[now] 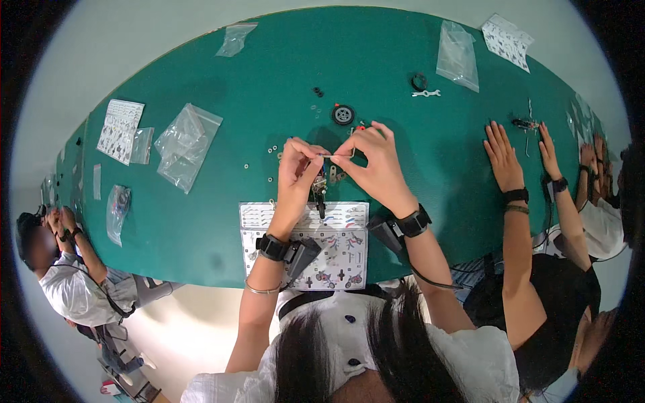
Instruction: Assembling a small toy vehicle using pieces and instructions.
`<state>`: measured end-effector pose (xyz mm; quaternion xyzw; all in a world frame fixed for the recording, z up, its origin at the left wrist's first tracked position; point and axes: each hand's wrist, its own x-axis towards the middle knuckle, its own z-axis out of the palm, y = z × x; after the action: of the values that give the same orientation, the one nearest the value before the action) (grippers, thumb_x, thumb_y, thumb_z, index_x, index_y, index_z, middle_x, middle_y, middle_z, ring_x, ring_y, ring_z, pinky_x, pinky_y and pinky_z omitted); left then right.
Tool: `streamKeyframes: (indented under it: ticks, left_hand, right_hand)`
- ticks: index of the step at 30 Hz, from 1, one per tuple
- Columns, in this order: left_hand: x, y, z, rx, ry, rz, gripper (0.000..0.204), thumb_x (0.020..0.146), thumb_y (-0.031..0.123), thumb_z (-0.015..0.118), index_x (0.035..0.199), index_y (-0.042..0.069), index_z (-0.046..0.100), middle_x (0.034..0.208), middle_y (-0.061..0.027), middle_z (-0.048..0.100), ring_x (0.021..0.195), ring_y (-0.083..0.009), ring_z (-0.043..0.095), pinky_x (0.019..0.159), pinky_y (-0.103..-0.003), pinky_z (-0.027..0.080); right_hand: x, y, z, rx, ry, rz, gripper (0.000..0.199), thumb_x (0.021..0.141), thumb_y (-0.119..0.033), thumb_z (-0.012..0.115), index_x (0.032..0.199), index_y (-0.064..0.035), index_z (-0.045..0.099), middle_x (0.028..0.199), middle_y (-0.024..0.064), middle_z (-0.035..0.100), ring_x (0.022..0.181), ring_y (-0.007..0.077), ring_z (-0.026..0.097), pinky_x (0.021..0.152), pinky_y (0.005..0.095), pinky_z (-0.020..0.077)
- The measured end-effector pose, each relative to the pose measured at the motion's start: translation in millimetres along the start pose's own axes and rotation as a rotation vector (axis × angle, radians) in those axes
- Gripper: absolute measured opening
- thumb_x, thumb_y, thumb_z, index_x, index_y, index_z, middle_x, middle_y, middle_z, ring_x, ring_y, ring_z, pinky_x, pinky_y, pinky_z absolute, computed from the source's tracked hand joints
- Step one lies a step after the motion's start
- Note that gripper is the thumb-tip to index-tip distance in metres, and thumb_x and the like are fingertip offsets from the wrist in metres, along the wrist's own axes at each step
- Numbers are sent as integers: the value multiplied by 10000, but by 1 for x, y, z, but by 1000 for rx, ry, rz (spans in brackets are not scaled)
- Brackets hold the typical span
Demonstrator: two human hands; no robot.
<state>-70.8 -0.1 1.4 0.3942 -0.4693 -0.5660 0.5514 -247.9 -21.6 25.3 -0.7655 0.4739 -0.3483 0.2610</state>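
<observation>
My left hand and my right hand meet over the table, fingertips pinched toward each other. Between them runs a thin metal rod, which seems to bend near my right fingers; its exact kind is too small to make out. Just beneath, a partly built small metal model with a dark narrow end lies partly hidden by my left hand. Small perforated metal plates are beside it. Beyond my fingers lies a black wheel with a grey hub, close to small red parts.
A printed instruction sheet lies at the near edge. Small nuts are scattered left. A spanner and black tyre lie far right, plastic bags around. A co-worker's hands rest at right beside another model.
</observation>
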Motion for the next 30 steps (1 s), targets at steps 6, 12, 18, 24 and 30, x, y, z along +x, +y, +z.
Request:
streamKeyframes:
  ticks: [6,12,18,24,30]
  left_hand:
    - [0,-2,0,-11,-16,38,144,931,-28,565,981,62,465,964,-51,497,995,-168,574,901,-300,443]
    - [-2,5,2,-5,2,-71,165,934,-12,564,1065,62,495,985,-36,541,987,-129,557,880,-271,430]
    - [0,7,3,174,1,-89,150,911,-2,590,1052,40,559,964,-11,548,917,-90,529,816,-239,410]
    - [2,-1,-2,253,-65,-5,39,935,46,584,970,33,572,928,3,526,808,-78,457,706,-227,357]
    - [1,-4,-3,156,-27,-66,35,966,74,558,969,39,564,938,-4,545,780,-71,469,693,-218,372]
  right_hand:
    - [2,-2,0,-43,10,-58,130,810,-188,731,808,-121,621,769,1,586,895,215,580,1077,490,272]
    - [3,-3,-3,-43,4,-76,118,806,-177,728,820,-130,621,811,-4,591,917,213,574,1109,507,239]
    - [3,-1,0,-70,34,-152,127,803,-171,730,838,-130,616,842,-1,601,943,223,574,1106,509,252]
    - [5,-1,1,-54,-13,-136,122,848,-215,693,879,-119,624,852,15,609,936,231,582,1093,491,270]
    - [0,7,5,76,-4,-61,192,925,-272,621,875,-87,638,837,34,629,892,236,589,1042,457,305]
